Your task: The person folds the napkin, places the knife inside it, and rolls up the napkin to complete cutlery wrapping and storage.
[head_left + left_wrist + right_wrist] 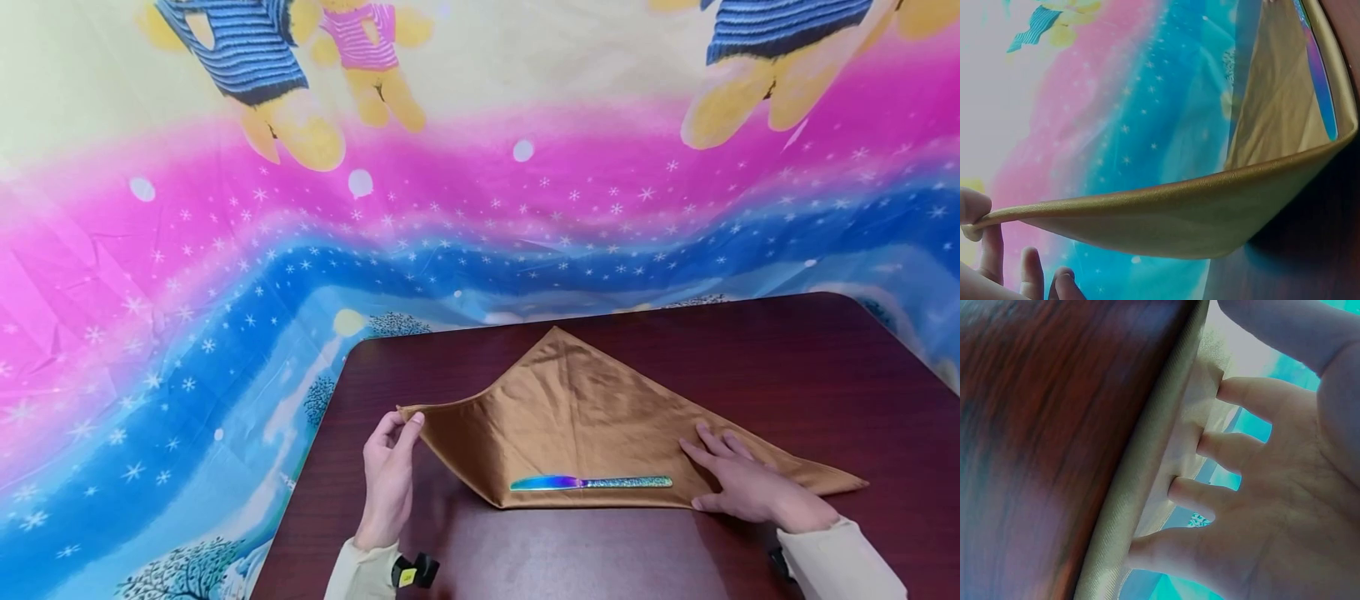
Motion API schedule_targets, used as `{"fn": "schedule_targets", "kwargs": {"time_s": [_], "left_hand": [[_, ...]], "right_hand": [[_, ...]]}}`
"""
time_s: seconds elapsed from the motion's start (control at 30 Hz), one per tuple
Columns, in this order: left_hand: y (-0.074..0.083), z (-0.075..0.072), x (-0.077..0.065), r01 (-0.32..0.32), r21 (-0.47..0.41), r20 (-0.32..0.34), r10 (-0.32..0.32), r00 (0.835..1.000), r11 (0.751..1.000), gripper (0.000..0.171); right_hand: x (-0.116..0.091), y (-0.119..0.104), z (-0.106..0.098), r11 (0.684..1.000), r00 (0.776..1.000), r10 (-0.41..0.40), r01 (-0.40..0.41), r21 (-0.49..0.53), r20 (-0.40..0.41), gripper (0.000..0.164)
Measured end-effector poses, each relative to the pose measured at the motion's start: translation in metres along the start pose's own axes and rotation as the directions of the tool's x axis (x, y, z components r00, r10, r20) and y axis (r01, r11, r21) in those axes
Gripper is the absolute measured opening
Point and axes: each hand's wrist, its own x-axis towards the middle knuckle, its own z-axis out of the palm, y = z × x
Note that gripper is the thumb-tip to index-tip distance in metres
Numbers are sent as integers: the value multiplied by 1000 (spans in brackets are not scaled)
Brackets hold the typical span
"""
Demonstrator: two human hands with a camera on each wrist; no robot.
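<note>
A golden-brown satin cloth napkin (pixel 600 400), folded into a triangle, lies on the table with its peak toward the back. Along its front folded edge rests a rainbow-coloured knife (pixel 592 482), blade to the left. My left hand (pixel 390 471) pinches the napkin's left corner between thumb and finger and holds it raised, so that side curves up off the table. In the left wrist view the lifted edge of the napkin (pixel 1147 194) runs taut from the fingertips to the fold near the knife (pixel 1320 87). My right hand (pixel 750 483) rests spread on the napkin's right part, fingertips pressing the fabric.
The dark red-brown wooden table (pixel 825 375) has rounded back corners. Behind it hangs a colourful backdrop cloth (pixel 450 183) with bears and snowflakes. A dark wrist strap (pixel 423 571) with a yellow tag sits on the left sleeve.
</note>
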Motion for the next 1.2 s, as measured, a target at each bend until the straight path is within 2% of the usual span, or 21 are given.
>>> {"fn": "schedule_targets", "kwargs": {"time_s": [0.27, 0.7, 0.87, 1.2], "left_hand": [[2, 9, -1, -21, 12, 31, 21, 999, 1000, 5], [5, 25, -5, -46, -28, 78, 48, 996, 999, 6], [8, 32, -6, -63, 6, 96, 62, 993, 998, 8], [8, 46, -10, -74, -11, 211, 75, 975, 997, 8]], "right_hand": [[0, -1, -1, 1000, 1000, 1, -1, 16, 17, 86], [0, -1, -1, 1000, 1000, 10, -10, 18, 11, 85], [-1, -2, -1, 1000, 1000, 10, -10, 14, 4, 85], [-2, -2, -1, 1000, 1000, 7, -7, 6, -5, 85]]}}
